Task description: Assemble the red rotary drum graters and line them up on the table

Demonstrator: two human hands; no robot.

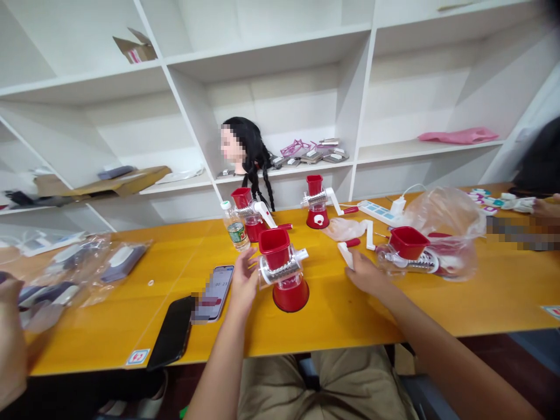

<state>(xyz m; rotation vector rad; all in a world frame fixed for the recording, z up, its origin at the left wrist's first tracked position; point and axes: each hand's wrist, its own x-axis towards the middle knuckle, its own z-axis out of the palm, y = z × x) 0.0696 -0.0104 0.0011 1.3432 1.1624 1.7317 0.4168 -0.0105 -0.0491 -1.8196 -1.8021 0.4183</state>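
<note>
A red and white rotary grater (291,294) stands upright on the table in front of me, with a square red hopper on top and a metal drum across its middle. My left hand (245,277) is at the grater's left side, its fingers curled against the clear housing around the drum. My right hand (365,273) grips a white crank handle (345,255) with a red knob, apart from the grater and to its right. The white shaft end on the drum's right side is bare. Fingertips of my right hand are partly hidden behind the crank.
Two more graters (318,217) stand behind; another (409,244) lies at right beside a plastic bag (446,216). A bottle (237,227), two phones (172,329), a power strip (378,211) and bagged items (122,262) surround them. Other people's hands (11,344) show at both edges.
</note>
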